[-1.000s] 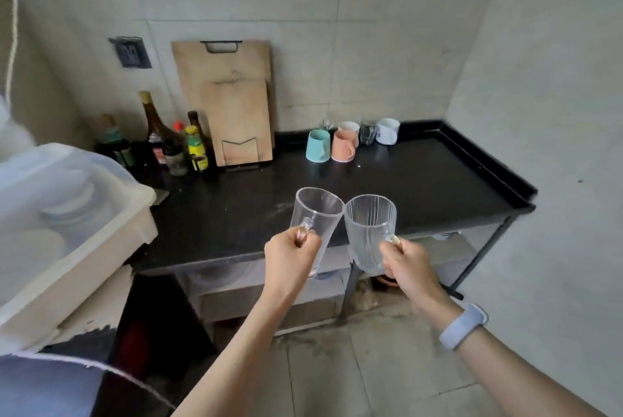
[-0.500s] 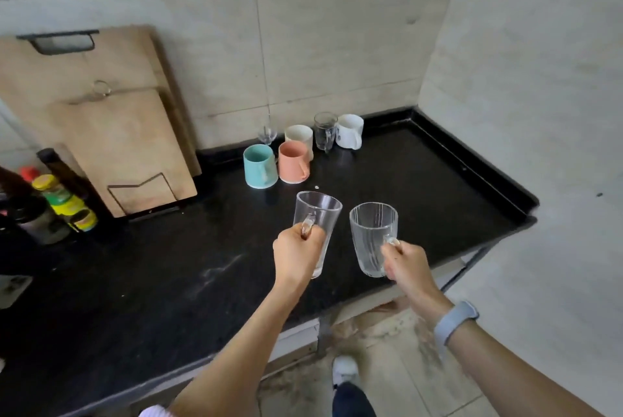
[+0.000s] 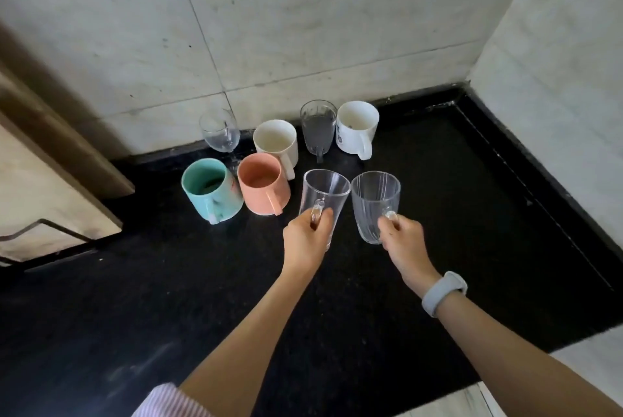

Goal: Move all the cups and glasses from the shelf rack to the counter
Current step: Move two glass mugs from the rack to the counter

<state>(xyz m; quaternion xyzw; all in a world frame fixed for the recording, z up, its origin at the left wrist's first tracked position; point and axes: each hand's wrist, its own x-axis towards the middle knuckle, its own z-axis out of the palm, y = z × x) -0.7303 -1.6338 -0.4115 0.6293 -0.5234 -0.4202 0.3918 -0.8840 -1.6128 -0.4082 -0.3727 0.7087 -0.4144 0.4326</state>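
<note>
- left hand (image 3: 308, 241) has its fingers curled round the handle of the plain glass mug (image 3: 323, 201), right hand (image 3: 403, 241) is wrapped the same way round the handle of the ribbed glass mug (image 3: 374, 207). Both are handle-only grips, so I'd guess a mug could swing or twist if the fingers loosen early.
- the two mugs are carried upright over the black counter (image 3: 472, 214), rims looking like they touch or almost. Can't tell if either base is down yet. Glass on glass is the obvious worry, a nudge sideways could clink or chip them.
- just left of the plain mug sits the orange mug (image 3: 263, 189), handle sticking toward the hands. Setting down too far left could knock it into the teal mug (image 3: 210, 189).
- behind those: cream mug (image 3: 276, 142), wine glass (image 3: 219, 132), grey glass (image 3: 318, 128), white mug (image 3: 357, 130). The wine glass looks tippiest if the row gets shoved.
</note>
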